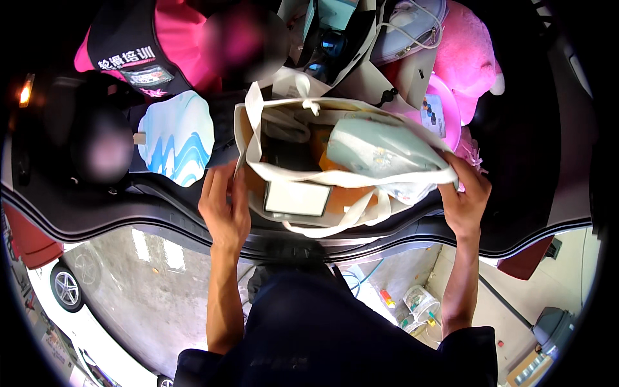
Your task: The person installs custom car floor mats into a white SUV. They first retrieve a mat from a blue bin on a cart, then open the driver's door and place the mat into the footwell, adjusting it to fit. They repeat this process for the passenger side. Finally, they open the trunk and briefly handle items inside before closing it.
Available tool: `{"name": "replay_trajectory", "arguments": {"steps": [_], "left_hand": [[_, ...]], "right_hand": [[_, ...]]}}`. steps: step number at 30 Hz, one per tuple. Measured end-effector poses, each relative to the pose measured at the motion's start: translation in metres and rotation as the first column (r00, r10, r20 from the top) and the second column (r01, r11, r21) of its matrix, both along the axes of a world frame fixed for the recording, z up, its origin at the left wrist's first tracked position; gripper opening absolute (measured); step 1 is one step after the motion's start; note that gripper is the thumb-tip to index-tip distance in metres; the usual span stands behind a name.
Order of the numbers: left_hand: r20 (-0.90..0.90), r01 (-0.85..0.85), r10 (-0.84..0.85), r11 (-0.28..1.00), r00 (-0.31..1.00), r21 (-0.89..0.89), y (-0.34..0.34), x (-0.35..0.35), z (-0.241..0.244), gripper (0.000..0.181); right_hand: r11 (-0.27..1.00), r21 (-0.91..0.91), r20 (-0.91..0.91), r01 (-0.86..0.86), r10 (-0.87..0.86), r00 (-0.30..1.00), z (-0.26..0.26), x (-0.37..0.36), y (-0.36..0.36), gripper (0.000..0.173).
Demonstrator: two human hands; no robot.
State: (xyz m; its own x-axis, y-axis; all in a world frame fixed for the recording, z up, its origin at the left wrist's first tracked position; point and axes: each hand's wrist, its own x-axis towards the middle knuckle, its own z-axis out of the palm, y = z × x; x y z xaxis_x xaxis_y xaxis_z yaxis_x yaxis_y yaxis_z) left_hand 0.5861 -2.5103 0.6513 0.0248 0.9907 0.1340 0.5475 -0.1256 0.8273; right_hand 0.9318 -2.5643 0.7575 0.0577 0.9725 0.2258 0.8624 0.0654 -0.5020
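A white bag [296, 100] with ribbon handles [309, 175] stands with its mouth facing me in a car's trunk. My left hand [225, 207] pinches its left rim between thumb and fingers. On the opposite side, my right hand [464, 196] grips the right edge. Inside lie a pale green patterned soft pouch [377, 147], a white-faced box [297, 197] and some orange items [330, 162]. One ribbon is tied in a small knot at the far rim. The deeper contents are dark and hard to make out.
Left of the bag lies a blue-and-white scalloped flat item [176, 138]. Behind are a pink-and-black bag [181, 43], an open paper bag [358, 53], a light zippered case [411, 29] and a pink plush toy [464, 58]. The trunk sill [159, 220] curves before me; a white car [82, 319] stands left.
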Motion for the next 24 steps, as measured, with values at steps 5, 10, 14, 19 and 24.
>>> {"name": "replay_trajectory", "arguments": {"steps": [5, 10, 14, 19, 24], "left_hand": [[0.026, 0.006, -0.007, 0.999, 1.000, 0.046, -0.014, -0.006, -0.012, 0.015], [-0.046, 0.005, -0.005, 1.000, 0.999, -0.003, -0.022, -0.013, -0.011, 0.016], [-0.022, 0.029, -0.029, 0.999, 0.999, -0.026, -0.016, -0.008, -0.008, 0.016], [0.100, 0.028, -0.013, 0.989, 0.995, -0.145, -0.002, 0.006, 0.004, 0.016], [-0.040, 0.028, -0.024, 0.995, 0.999, 0.098, 0.048, 0.021, 0.029, 0.015]], "right_hand": [[0.999, -0.043, -0.132, -0.015, 0.009, 0.991, -0.008, 0.011, -0.019, 0.028], [0.995, -0.098, -0.175, -0.020, 0.003, 0.985, -0.010, 0.016, -0.023, 0.031], [0.990, -0.129, -0.172, 0.050, -0.072, 0.982, -0.011, 0.014, -0.022, 0.031], [0.967, -0.153, -0.101, -0.206, 0.192, 0.976, -0.024, -0.017, -0.017, 0.044], [0.916, -0.233, -0.445, -0.328, 0.199, 0.873, 0.018, -0.005, 0.028, 0.051]]}}
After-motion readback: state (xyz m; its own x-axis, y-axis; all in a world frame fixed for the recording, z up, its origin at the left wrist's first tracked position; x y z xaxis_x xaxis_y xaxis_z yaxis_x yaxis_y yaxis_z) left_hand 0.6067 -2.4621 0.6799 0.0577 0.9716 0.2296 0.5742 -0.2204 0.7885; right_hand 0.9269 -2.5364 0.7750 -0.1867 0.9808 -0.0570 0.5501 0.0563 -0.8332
